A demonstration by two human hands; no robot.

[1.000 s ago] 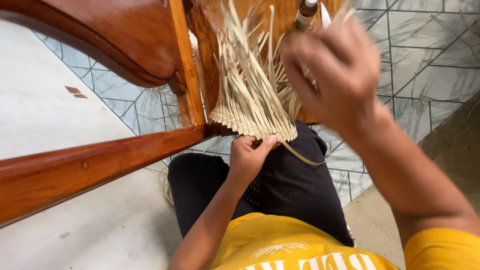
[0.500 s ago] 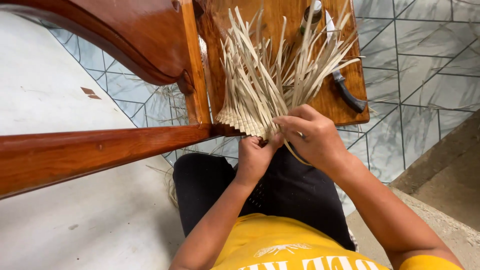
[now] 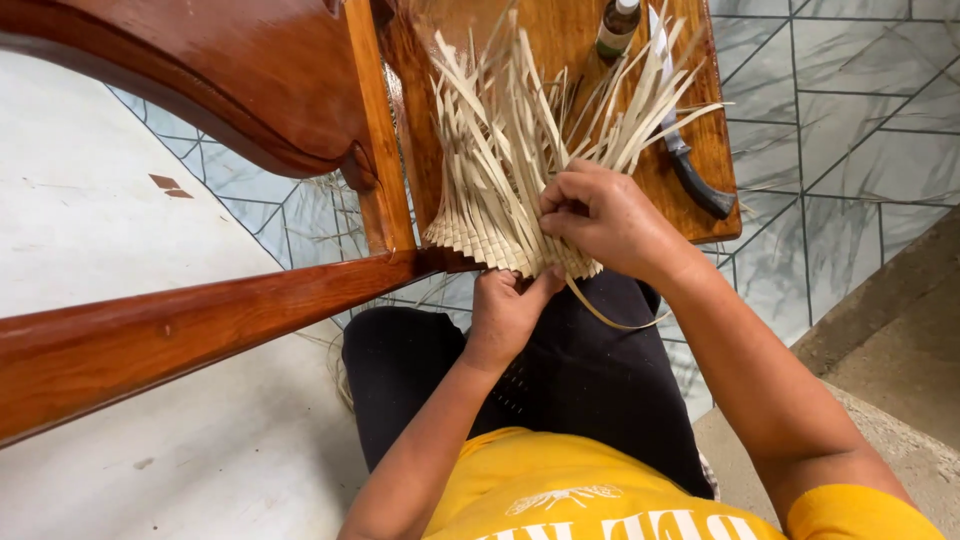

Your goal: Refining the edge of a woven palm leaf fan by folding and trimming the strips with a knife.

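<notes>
Head view, looking down at lap and a wooden chair. Woven palm-strip piece (image 3: 505, 235) sits at the near edge of the chair seat (image 3: 690, 215), its woven band overhanging that edge above the person's black-trousered knees (image 3: 590, 370). Loose strip ends fan upward and outward over the seat, some reaching past the top of frame.

Left hand (image 3: 505, 310) comes up from below, fingers curled closed, thumb pressed on the woven band's lower edge, gripping it. Right hand (image 3: 600, 220) lies on the right part of the weave, fingers bent shut, pinching a few strips between thumb and fingertips. One long strip (image 3: 610, 318) curls down out of the weave, under the right wrist, hanging free over the lap.

Knife (image 3: 690, 165) with a dark handle lies on the seat just right of the strips, handle end near the seat's right edge, blade pointing away and partly under strip tips. Small bottle (image 3: 617, 25) stands at the far side of the seat, touching the fanned strips. Bare wood between right hand and knife is narrow.

Chair arm and rails (image 3: 200, 320) cross the left side, close beside the weave's left edge, boxing it in there. Tiled floor (image 3: 860, 120) lies open to the right, with stray fibres on it; pale floor on left.
</notes>
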